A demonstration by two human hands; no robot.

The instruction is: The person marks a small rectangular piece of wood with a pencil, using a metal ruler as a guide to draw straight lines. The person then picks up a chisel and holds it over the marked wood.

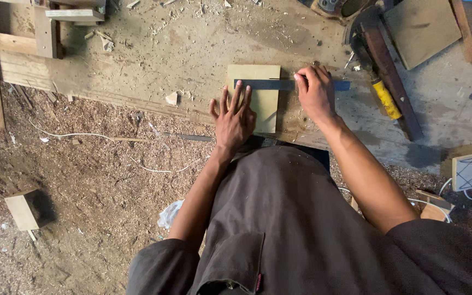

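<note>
A workshop floor thick with sawdust and shavings runs under a worn plank that serves as the work surface. On the plank lies a small pale board, its near edge close to the plank's near edge, just ahead of the person's body. A dark metal ruler lies across the board's far part, running left to right and sticking out past the board's right edge.

The left hand rests flat on the board, fingers spread open, the fingertips touching the ruler's near edge. The right hand is at the ruler just off the board's right edge, fingers curled and pinched together (whether they hold a pencil cannot be told).

To the right, a long dark tool with a yellow handle lies at an angle, near the right hand but apart from it; a square panel sits beyond it. Left of the board the plank is fairly open, apart from a small wood chip. A wood block sits on the floor well to the left, and a white cord trails across the sawdust.
</note>
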